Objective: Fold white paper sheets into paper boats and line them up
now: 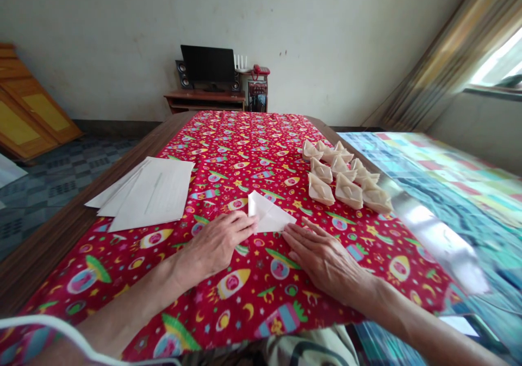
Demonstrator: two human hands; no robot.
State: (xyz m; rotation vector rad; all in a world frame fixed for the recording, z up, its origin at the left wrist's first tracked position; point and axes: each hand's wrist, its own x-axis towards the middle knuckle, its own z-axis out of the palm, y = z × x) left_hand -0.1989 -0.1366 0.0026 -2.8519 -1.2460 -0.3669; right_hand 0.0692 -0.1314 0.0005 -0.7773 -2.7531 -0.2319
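Note:
A folded piece of white paper (pixel 269 217) lies on the red patterned cloth (pixel 244 322) in front of me, roughly triangular, with its peak at the upper left. At its left edge, the fingers of my left hand (pixel 218 242) are bent and closed on the paper; the thumb is mostly hidden. My right hand (pixel 322 254) lies flat on the cloth, fingers stretched out, its fingertips touching the right corner. Several folded cream paper boat shapes (pixel 321 190) stand grouped to the right. On the left, flat paper sheets (pixel 157 194) overlap in a fanned stack.
Dark wood table edge (pixel 53 262) shows along the left. Beyond the table stand a monitor (pixel 207 64) and a red telephone (pixel 261 70). A bed with a colourful cover (pixel 432 192) is at the right. A white cable (pixel 69 330) crosses the lower left corner.

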